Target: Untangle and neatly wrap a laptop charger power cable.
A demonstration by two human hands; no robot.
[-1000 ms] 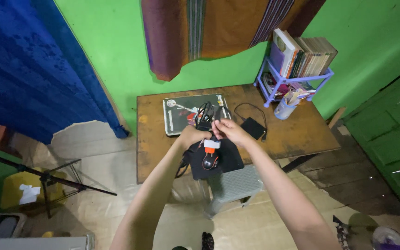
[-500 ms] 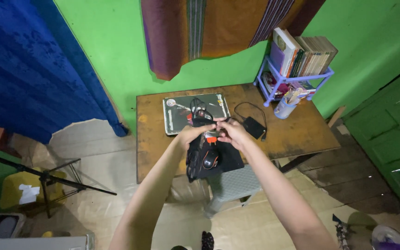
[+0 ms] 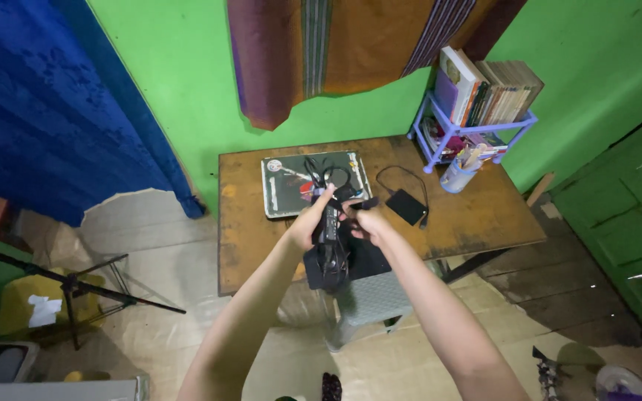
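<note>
My left hand (image 3: pixel 307 224) and my right hand (image 3: pixel 366 222) are both closed on a black power adapter with bundled black cables (image 3: pixel 330 226), held upright above the wooden table (image 3: pixel 247 245). Cable loops stick up above my fingers. Under the bundle a black mouse pad (image 3: pixel 371 260) lies at the table's front edge. Behind my hands is a closed dark laptop with stickers (image 3: pixel 285 189).
A black external drive with a cable (image 3: pixel 406 206) lies right of my hands. A purple shelf of books (image 3: pixel 477 111) and a cup of pens (image 3: pixel 458 175) stand at the back right. A grey stool (image 3: pixel 377 298) is under the table, a tripod (image 3: pixel 76 286) on the left floor.
The mouse with orange trim that showed on the pad is now hidden. My hands have gathered the cables and adapter into an upright bundle and shifted slightly left.
</note>
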